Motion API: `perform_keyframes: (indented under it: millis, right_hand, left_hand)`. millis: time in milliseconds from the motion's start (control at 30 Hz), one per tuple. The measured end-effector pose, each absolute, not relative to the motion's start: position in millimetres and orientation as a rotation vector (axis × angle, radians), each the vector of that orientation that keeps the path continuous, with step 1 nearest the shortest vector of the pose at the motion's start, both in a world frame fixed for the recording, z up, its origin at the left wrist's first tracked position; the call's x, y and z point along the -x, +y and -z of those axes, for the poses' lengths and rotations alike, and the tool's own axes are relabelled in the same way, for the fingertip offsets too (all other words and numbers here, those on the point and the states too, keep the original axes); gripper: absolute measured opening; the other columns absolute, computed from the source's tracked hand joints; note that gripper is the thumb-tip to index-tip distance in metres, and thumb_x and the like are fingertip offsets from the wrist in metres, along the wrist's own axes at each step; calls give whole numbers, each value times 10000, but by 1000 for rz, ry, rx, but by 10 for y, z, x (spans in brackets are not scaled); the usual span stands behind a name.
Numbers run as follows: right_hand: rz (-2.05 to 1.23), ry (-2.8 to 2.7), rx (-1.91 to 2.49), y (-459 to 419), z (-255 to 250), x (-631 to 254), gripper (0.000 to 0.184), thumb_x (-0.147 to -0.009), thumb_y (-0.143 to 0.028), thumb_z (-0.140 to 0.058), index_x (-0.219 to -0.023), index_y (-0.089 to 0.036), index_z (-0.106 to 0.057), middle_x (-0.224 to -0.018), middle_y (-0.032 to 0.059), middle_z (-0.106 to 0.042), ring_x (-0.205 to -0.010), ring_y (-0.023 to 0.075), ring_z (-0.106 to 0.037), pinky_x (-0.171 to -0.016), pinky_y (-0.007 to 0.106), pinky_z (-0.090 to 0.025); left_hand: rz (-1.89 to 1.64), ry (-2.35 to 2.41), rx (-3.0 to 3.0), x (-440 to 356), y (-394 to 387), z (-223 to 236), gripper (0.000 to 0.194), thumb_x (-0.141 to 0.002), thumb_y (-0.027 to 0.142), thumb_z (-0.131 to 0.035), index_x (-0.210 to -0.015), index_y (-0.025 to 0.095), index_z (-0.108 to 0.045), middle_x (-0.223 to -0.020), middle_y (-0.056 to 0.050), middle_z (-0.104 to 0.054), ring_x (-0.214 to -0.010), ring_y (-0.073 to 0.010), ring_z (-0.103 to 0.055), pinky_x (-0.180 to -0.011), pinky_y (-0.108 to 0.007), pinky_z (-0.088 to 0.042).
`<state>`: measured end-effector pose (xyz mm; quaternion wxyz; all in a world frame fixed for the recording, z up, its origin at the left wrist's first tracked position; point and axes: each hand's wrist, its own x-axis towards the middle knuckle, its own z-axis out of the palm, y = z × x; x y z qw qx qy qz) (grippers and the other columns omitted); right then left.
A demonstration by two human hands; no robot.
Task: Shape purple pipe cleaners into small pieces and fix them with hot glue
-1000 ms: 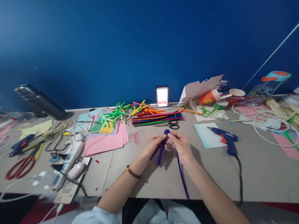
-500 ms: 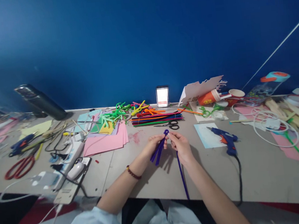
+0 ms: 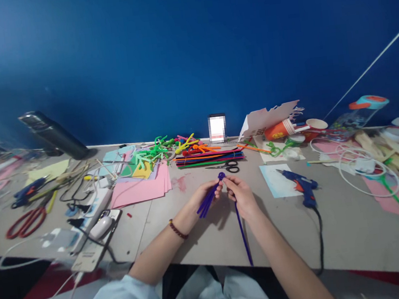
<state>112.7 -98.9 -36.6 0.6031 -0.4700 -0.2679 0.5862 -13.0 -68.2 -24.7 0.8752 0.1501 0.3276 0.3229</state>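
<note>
Head camera view: both bare hands meet over the near middle of a grey table (image 3: 366, 239), working at a small bunch of purple fuzzy stems (image 3: 207, 204). The left hand (image 3: 206, 194) pinches the bunch between thumb and fingers just below its knotted, looped top (image 3: 221, 175); the loose ends fan out below that grip, pointing down and to the left. The right hand (image 3: 242, 196) has its thumb and forefinger pressed together right beside the knot, its other fingers curled in. From under it a long purple strand (image 3: 243, 235) hangs toward the table's near edge; exactly where the strand joins the knot is hidden by the fingers. A beaded bracelet (image 3: 177, 229) circles the left wrist.

Just beyond the hands lie black-handled scissors (image 3: 232, 167), and behind them a banded bundle of coloured stems (image 3: 209, 159). Green twisted stems (image 3: 154, 153) are heaped to the left of that, near pink paper sheets (image 3: 141, 191). Farther left are a power strip (image 3: 94, 216), red-handled scissors (image 3: 27, 223) and a tilted-looking black bottle (image 3: 59, 135). On the right, a blue glue gun (image 3: 306, 187) rests partly on a pale sheet (image 3: 276, 183). A lit screen (image 3: 217, 128) stands upright against the blue wall (image 3: 176, 61).
</note>
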Motion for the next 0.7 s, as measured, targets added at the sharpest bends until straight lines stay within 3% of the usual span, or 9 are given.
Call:
perform_keyframes:
  millis: [200, 333, 533, 700]
  right_hand:
    - [-1370, -609, 1059, -992, 360, -1128, 341, -559, -383, -781, -755, -155, -621, -619, -12, -624, -392, 23, -318, -364, 177, -166]
    - [-1335, -632, 1056, -994, 365, -1128, 334, -583, -385, -768, -764, -148, -618, -660, 3, -634, -389, 19, -302, -365, 186, -158]
    - [-1298, -610, 1106, -1003, 346, -1126, 343, -569, -404, -769, -749, -155, -617, -460, -94, -419, -378, 22, -246, -369, 186, -147]
    - [-1285, -609, 1117, -997, 342, -1126, 354, -561, -413, -773, -738, -154, -610, -466, -102, -391, -379, 15, -228, -375, 193, -126]
  left_hand:
    - [-617, 647, -344, 152, -666, 293, 121, -791, 155, -582, -695, 93, -622, -556, 0, -534, -407, -28, -449, -405, -127, -390]
    - [-696, 725, -577, 142, -689, 265, 152, -740, 250, -656, -728, 99, -650, -583, -19, -573, -469, -72, -519, -470, -180, -445]
    - [-917, 890, -1140, 100, -766, 212, 266, -695, 382, -700, -718, 124, -637, -591, -4, -585, -499, -89, -526, -511, -210, -430]
    - [-1171, 1133, -1558, 82, -784, 309, 237, -766, 360, -629, -842, 140, -669, -748, -29, -652, -583, -94, -540, -551, -212, -441]
